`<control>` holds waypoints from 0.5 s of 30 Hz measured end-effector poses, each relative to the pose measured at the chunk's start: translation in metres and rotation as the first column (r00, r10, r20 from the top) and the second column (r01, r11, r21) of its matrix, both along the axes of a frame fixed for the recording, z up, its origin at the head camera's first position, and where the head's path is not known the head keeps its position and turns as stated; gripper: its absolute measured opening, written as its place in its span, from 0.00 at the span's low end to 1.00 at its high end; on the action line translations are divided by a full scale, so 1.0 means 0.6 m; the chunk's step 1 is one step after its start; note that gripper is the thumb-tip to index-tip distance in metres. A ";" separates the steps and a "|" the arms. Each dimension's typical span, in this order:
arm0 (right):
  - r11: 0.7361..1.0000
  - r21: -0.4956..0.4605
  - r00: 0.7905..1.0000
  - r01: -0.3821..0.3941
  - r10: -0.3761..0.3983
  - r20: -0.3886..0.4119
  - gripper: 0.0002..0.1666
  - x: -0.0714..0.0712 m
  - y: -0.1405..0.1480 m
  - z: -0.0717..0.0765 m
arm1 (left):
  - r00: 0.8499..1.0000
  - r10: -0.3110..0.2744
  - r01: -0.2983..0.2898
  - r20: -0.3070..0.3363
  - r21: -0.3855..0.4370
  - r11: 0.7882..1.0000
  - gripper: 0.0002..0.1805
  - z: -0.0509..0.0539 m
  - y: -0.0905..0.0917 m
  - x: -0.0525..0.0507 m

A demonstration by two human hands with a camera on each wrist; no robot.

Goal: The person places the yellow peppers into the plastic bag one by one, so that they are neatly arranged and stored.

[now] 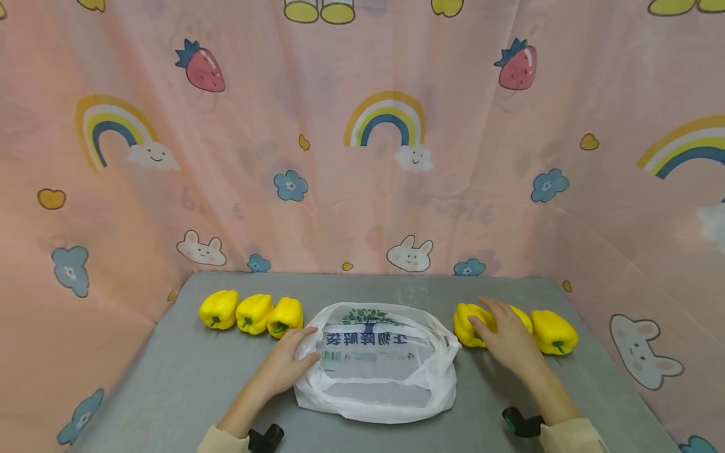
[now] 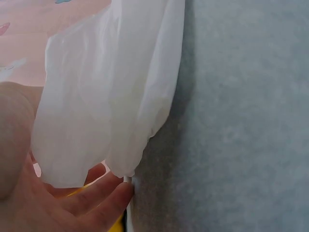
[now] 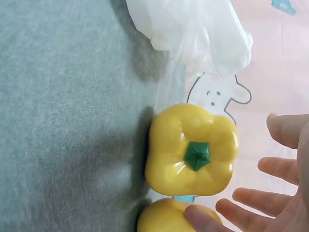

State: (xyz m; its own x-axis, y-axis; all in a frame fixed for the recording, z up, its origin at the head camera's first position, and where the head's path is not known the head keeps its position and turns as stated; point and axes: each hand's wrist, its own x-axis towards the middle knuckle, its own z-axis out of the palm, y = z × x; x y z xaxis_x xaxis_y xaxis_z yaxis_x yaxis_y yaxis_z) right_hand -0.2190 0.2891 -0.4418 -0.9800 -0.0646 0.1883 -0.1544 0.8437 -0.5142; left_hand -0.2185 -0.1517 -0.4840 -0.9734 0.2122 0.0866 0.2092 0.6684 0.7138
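A white plastic bag (image 1: 391,402) lies with its mouth spread on the grey table, a green tree and dark lettering showing inside. My left hand (image 1: 286,362) holds its left edge; the white film (image 2: 106,87) hides part of the thumb and fingers in the left wrist view. Over the right-hand row of yellow bell peppers, my right hand (image 1: 506,336) has its fingers spread. The bell pepper closest to the bag (image 1: 470,324) is beside the thumb. In the right wrist view that bell pepper (image 3: 193,150) shows its green stem, and one fingertip overlaps a second bell pepper (image 3: 166,217).
Three yellow bell peppers (image 1: 255,313) stand in a row left of the bag. Another bell pepper (image 1: 555,332) sits at the right row's outer end. A pink patterned cloth (image 1: 362,207) hangs behind the grey table (image 1: 170,390) and along its sides.
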 end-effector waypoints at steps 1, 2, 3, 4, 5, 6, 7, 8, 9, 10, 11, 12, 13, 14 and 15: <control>1.000 -0.006 1.000 0.000 0.000 0.003 0.42 -0.002 0.000 0.001 | 1.000 0.000 0.000 0.000 0.002 1.000 0.28 0.000 0.000 0.000; 1.000 -0.011 1.000 0.000 0.000 0.006 0.42 -0.003 0.000 0.001 | 1.000 0.000 0.000 0.002 0.003 1.000 0.28 0.001 0.000 -0.001; 1.000 -0.015 1.000 0.000 0.000 0.011 0.42 -0.005 0.000 0.001 | 1.000 0.000 0.000 0.006 0.005 1.000 0.28 0.001 0.000 -0.001; 1.000 -0.020 1.000 0.000 0.001 0.015 0.42 -0.006 0.000 0.000 | 1.000 -0.002 0.002 0.010 0.006 1.000 0.28 0.001 -0.001 -0.001; 1.000 -0.023 1.000 -0.001 0.001 0.018 0.42 -0.008 0.001 0.000 | 1.000 -0.004 0.004 0.016 0.008 1.000 0.28 0.001 -0.001 -0.001; 1.000 -0.027 1.000 -0.003 0.003 0.020 0.41 -0.010 0.001 -0.002 | 1.000 -0.006 0.006 0.019 0.008 1.000 0.28 0.001 -0.001 -0.001; 1.000 -0.028 1.000 -0.005 0.005 0.022 0.41 -0.011 0.001 -0.003 | 1.000 -0.009 0.008 0.022 0.010 1.000 0.28 0.001 -0.001 -0.001; 0.999 -0.031 1.000 -0.009 0.009 0.023 0.41 -0.013 0.001 -0.003 | 1.000 -0.012 0.011 0.025 0.013 1.000 0.28 0.001 -0.001 -0.001; 0.999 -0.031 1.000 -0.012 0.013 0.027 0.40 -0.014 0.001 -0.004 | 1.000 -0.014 0.014 0.024 0.014 1.000 0.27 0.000 -0.001 -0.001; 0.999 -0.032 0.999 -0.015 0.016 0.032 0.40 -0.015 0.000 -0.005 | 1.000 -0.016 0.015 0.025 0.016 1.000 0.27 0.000 -0.001 -0.001; 0.999 -0.031 0.999 -0.018 0.019 0.037 0.40 -0.017 0.000 -0.006 | 1.000 -0.017 0.017 0.024 0.017 1.000 0.27 0.000 -0.001 -0.002; 0.999 -0.030 0.999 -0.021 0.022 0.043 0.40 -0.018 -0.001 -0.007 | 1.000 -0.018 0.017 0.022 0.020 1.000 0.27 0.000 -0.002 -0.002; 0.999 -0.024 0.999 -0.023 0.024 0.049 0.40 -0.019 -0.002 -0.008 | 1.000 -0.018 0.018 0.021 0.020 1.000 0.27 0.000 -0.002 -0.001; 0.999 -0.021 0.998 -0.025 0.026 0.054 0.39 -0.020 -0.004 -0.009 | 1.000 -0.020 0.019 0.020 0.020 1.000 0.27 0.000 -0.002 -0.001; 1.000 -0.016 0.998 -0.025 0.026 0.060 0.38 -0.021 -0.005 -0.011 | 1.000 -0.021 0.021 0.018 0.018 1.000 0.26 0.001 -0.002 -0.001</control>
State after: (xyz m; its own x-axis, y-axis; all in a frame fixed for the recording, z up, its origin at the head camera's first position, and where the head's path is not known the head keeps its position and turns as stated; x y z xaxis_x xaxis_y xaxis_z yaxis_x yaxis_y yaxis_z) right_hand -0.2315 0.2864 -0.4484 -0.9877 -0.0868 0.1301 -0.1437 0.8320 -0.5358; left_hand -0.2189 -0.1531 -0.4836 -0.9702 0.2309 0.0729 0.2097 0.6508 0.7297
